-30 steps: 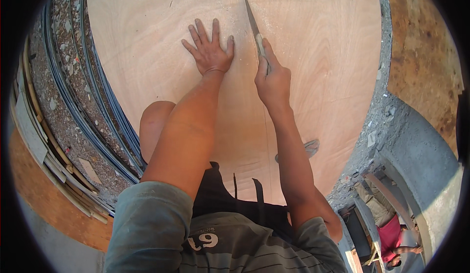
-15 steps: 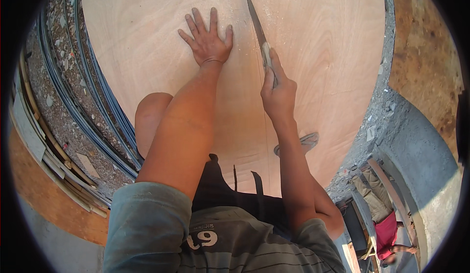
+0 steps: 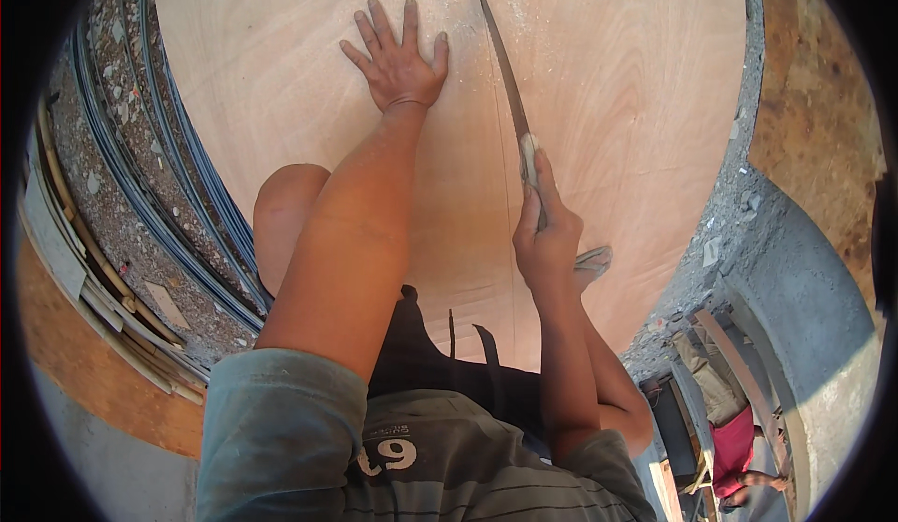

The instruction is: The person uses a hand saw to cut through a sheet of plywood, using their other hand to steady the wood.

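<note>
A large pale plywood sheet (image 3: pixel 271 73) spreads beneath both arms. Flat on it, with fingers spread, lies my left hand (image 3: pixel 402 68). My right hand (image 3: pixel 550 232) is closed around the light-coloured handle of a hand saw (image 3: pixel 505 71), whose long thin blade points away toward the upper edge of the picture. The blade lies along a thin dark line running down the sheet, and a little sawdust is scattered beside it. How deep the blade sits in the wood cannot be made out. A sandaled foot (image 3: pixel 593 262) rests on the sheet, just past my right wrist.
Long dark rods (image 3: pixel 140 185) lie on gravelly ground at the left, with bamboo poles (image 3: pixel 89 251) beyond them. Rough concrete (image 3: pixel 804 269) and a stained board (image 3: pixel 814 82) border the right. A person in red (image 3: pixel 734 452) is at the lower right, near timber.
My right hand has drawn the saw back toward me and slightly right. My left hand sits slightly higher in the picture, still flat on the plywood.
</note>
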Tool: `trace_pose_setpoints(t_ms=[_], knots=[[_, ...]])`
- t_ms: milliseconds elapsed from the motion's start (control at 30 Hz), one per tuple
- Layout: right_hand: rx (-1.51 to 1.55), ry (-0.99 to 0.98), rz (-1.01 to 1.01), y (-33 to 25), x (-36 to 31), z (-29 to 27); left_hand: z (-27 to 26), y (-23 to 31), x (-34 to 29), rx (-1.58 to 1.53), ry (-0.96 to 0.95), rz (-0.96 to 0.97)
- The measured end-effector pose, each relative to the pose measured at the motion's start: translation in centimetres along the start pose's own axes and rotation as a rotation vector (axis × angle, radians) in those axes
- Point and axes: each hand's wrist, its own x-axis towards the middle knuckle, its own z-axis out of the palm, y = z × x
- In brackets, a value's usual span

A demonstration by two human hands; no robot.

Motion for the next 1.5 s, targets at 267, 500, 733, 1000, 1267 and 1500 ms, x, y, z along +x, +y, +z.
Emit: trace_pose_setpoints(t_ms=[267, 500, 733, 1000, 1267, 1500], knots=[[0.038, -0.080, 0.100, -1.6, 9.4, 3.5, 0.7, -1.0, -0.6, -0.040, 0.033, 0.008], [0.001, 0.004, -0.061, 1.2, -2.0, -1.1, 0.2, -0.2, 0.0, 0.038, -0.014, -0.004], [0.010, -0.034, 0.076, -1.2, 10.0, 3.7, 0.7, -0.2, -0.7, 0.033, 0.004, 0.016], [0.000, -0.028, -0.039, 0.3, -3.3, -1.7, 0.5, -0.8, 0.0, 0.051, -0.004, -0.001], [0.008, -0.035, 0.081, -1.4, 10.8, 4.1, 0.5, -0.1, -0.4, -0.009, -0.004, 0.014], [-0.041, 0.023, -0.127, 0.1, -3.8, -1.8, 0.3, -0.7, 0.1, 0.041, -0.012, -0.003]])
